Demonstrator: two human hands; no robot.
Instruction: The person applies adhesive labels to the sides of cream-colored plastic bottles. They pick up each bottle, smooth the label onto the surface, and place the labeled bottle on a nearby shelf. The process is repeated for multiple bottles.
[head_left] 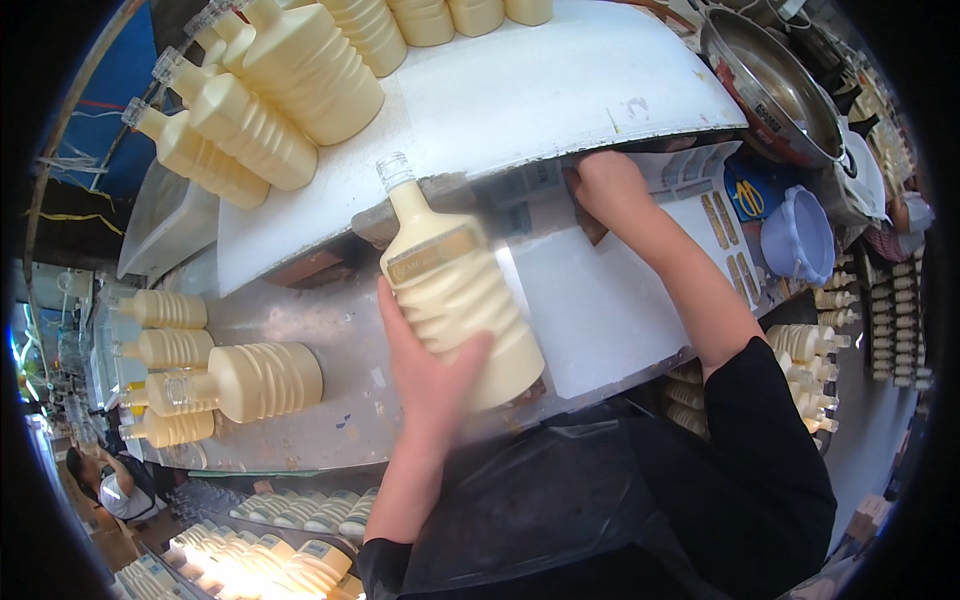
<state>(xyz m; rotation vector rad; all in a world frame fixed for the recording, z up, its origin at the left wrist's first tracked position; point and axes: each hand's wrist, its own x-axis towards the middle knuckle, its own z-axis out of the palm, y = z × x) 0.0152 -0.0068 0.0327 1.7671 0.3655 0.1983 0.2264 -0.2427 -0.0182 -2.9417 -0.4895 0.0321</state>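
Note:
My left hand [430, 365] is wrapped around a cream-coloured ribbed bottle [465, 300], which leans with its clear threaded neck away from me. A gold-toned label band runs across the bottle's shoulder. Farther right, my right hand [612, 185] is closed, its fingers bent down under the edge of the white raised board. A brown, flat-looking piece [590, 226] shows beneath those fingers; its kind is unclear. Close by lie printed sheets [690, 170] with bluish label patches and, nearer me, a plain white sheet [590, 310].
More cream bottles [320, 75] stand on the white board [500, 80]; others [265, 382] sit at the metal table's left. At right are gold label strips [717, 220], yellow scissors [748, 197], a lilac bucket [797, 235] and a large pan [770, 90]. Another person [120, 485] is at lower left.

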